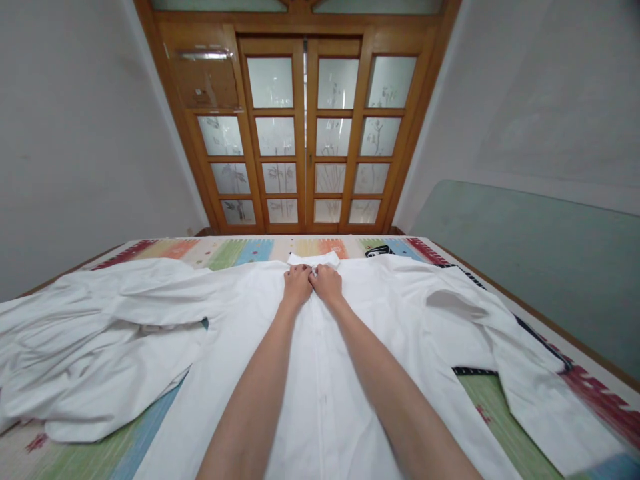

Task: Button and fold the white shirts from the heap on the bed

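Pinching the white shirt (260, 290) at its collar (299, 259), our left hand (299, 283) and right hand (327, 282) have fingers bunched, exact grip hidden. It's spread out, collar toward the surface's (225, 252) far edge; uneven tugging could totally skew it.

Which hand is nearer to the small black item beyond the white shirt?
The right hand; it is at the shirt collar, left of the small black item and nearer the camera. The left hand is beside it, farther left.
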### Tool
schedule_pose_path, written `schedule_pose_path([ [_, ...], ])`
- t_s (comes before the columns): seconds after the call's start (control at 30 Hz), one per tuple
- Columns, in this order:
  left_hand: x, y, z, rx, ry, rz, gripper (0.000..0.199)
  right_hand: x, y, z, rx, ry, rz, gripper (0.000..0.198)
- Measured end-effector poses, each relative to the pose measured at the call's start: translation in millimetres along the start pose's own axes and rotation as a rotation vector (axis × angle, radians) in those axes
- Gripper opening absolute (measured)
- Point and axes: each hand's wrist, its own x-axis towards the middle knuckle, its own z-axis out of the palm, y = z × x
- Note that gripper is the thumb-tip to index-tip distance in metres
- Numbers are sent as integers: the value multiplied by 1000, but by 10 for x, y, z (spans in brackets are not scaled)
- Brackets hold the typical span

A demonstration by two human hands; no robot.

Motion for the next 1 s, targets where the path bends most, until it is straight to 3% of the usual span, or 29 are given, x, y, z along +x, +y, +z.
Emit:
schedule_pose_path([
  [0.17,77,-2,33,-61,12,-25,35,25,57,40,108,50,-20,26],
  [0.4,157,102,21,-166,73,-137,23,124,191,161,345,113,9,23],
  [0.6,209,168,14,-276,46,-279,14,193,248,205,500,124,28,21],
  [0.77,217,157,77,-191,76,-265,16,192,256,209,522,134,28,19],
  [1.0,249,80,124,-303,107,-248,16,220,281,240,592,146,-27,18],
])
